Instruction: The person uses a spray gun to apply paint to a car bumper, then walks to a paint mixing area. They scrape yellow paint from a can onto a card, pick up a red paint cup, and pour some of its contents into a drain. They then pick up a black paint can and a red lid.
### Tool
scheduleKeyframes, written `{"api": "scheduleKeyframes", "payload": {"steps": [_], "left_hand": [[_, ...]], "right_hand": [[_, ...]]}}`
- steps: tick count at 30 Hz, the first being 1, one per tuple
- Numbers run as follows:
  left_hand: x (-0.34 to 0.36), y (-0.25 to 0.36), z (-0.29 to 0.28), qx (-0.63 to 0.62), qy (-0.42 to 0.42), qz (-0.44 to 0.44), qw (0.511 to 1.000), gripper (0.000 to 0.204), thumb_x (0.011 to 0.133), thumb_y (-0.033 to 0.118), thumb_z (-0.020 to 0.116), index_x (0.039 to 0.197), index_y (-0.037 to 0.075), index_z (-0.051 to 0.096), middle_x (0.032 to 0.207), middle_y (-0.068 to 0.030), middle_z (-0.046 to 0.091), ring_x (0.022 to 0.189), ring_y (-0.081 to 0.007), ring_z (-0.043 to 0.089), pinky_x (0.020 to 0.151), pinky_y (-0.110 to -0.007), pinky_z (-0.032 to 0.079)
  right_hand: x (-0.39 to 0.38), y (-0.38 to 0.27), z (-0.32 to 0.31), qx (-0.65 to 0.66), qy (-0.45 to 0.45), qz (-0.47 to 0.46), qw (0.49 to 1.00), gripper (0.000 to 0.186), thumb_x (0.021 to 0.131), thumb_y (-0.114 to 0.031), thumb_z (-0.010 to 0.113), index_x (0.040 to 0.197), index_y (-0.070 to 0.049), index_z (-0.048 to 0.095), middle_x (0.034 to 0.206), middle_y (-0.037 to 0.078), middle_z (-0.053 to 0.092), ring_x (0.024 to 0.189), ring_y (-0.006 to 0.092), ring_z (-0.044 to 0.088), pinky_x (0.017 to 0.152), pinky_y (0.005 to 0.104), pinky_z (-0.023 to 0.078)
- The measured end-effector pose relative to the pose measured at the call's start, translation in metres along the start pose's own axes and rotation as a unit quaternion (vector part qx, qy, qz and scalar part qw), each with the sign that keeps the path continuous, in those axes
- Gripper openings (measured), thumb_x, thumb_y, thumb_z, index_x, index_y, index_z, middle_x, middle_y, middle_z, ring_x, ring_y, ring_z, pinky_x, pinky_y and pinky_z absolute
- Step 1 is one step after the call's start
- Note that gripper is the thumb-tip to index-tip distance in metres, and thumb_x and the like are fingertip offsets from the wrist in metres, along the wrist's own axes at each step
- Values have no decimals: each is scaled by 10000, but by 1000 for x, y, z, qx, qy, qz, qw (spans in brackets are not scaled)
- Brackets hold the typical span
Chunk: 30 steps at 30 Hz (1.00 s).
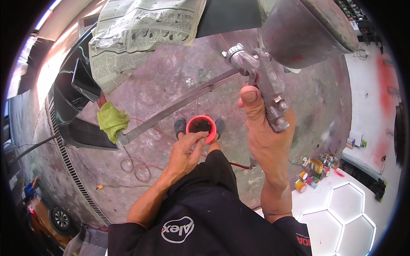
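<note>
My right hand (265,123) is raised and wrapped round the handle of a metal spray gun (269,85), its thumb up near the trigger. A large grey paint cup (294,38) sits on top of the gun, tilted to the right. The gun's nozzle faces left. Lower down and in front of my body, my left hand (188,151) pinches the near rim of a red plastic cup (214,129). The cup's mouth faces up and its inside looks dark; what it holds I cannot make out.
A stand's metal bar (171,106) crosses ahead, with a yellow-green cloth (112,120) at its left end. Newspaper (141,38) covers part of a dark panel (230,17). A red hose (141,168) lies on the floor. Cans and bottles (316,166) stand at right.
</note>
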State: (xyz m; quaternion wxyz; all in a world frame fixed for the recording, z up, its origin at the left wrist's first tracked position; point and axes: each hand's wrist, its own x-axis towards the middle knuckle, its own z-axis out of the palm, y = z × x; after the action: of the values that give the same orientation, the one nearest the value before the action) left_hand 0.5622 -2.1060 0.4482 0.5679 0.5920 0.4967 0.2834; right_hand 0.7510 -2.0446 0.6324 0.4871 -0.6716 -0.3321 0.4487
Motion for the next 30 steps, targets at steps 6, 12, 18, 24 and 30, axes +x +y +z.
{"api": "scheduleKeyframes", "payload": {"steps": [6, 12, 18, 24, 30], "left_hand": [[1, -1, -1, 21, -7, 26, 999, 237, 1094, 93, 687, 1283, -26, 764, 1054, -130, 782, 909, -175, 726, 804, -315, 570], [2, -4, 4, 22, -7, 23, 999, 232, 1094, 87, 684, 1278, -34, 760, 1034, -121, 784, 825, -154, 729, 777, -313, 578], [2, -9, 7, -16, -30, -25, 999, 217, 1102, 92, 678, 1263, -34, 753, 1025, -114, 788, 903, -178, 755, 836, -323, 591], [8, -4, 11, -11, -28, 22, 999, 215, 1088, 65, 686, 1263, -39, 754, 957, -119, 703, 875, -178, 718, 760, -305, 588], [13, -1, 16, -5, -46, 9, 999, 224, 1094, 70, 677, 1277, -39, 748, 993, -137, 715, 899, -193, 737, 793, -310, 603]], "right_hand": [[7, 13, -9, -85, -23, -28, 996, 420, 1027, -433, 828, 1128, -36, 740, 791, -57, 598, 711, 32, 531, 601, 250, 427], [7, 11, -15, -39, -25, -16, 999, 415, 1025, -425, 836, 1129, -31, 758, 800, -61, 599, 741, 37, 514, 622, 262, 414], [14, 16, -34, -16, 20, -12, 1000, 571, 1008, -600, 791, 887, -43, 743, 669, -72, 557, 593, 40, 448, 546, 277, 309], [27, 23, -58, -57, 115, -58, 990, 585, 1019, -603, 776, 841, -48, 723, 632, -78, 506, 557, 40, 416, 534, 274, 283], [28, 19, -58, -11, 110, -39, 993, 582, 1018, -600, 779, 838, -49, 730, 636, -81, 502, 563, 30, 414, 541, 263, 287]]}}
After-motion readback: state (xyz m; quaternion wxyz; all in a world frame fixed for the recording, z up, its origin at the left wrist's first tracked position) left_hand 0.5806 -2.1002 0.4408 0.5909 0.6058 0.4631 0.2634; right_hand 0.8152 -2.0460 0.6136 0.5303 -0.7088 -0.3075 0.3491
